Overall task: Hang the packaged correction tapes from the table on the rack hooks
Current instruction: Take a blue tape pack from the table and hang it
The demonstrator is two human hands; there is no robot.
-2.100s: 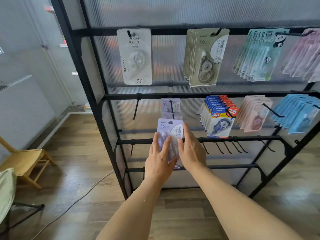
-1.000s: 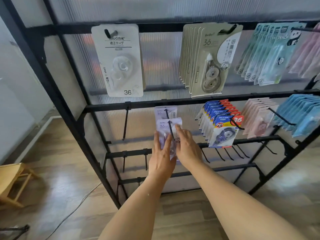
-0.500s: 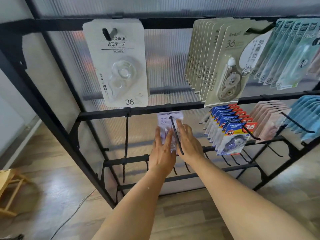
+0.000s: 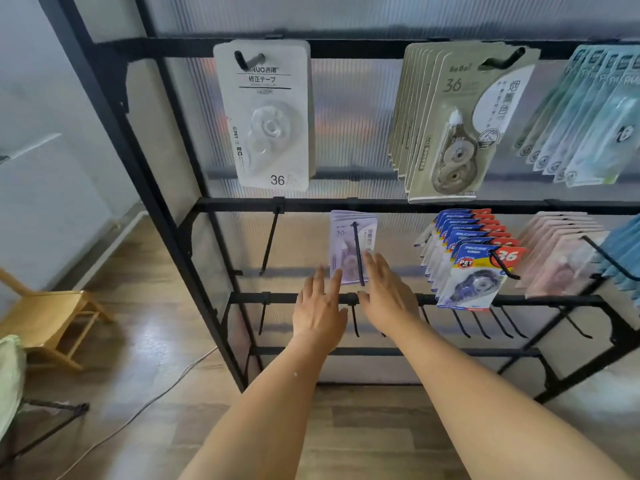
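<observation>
A small stack of lilac packs (image 4: 348,245) hangs upright on a black hook (image 4: 357,252) under the rack (image 4: 242,205)'s second bar, at about 12 o'clock from frame centre. The front card shows "36" at its upper left and a blister with the tape below. The hook's rod runs down across the card face, its tip near the lower edge.

The rack (image 4: 242,205) is black. The packs (image 4: 348,245) on its hook are pale lilac; at three o'clock hang blue, red and yellow packs (image 4: 474,268), at twelve a white card (image 4: 266,116).
</observation>
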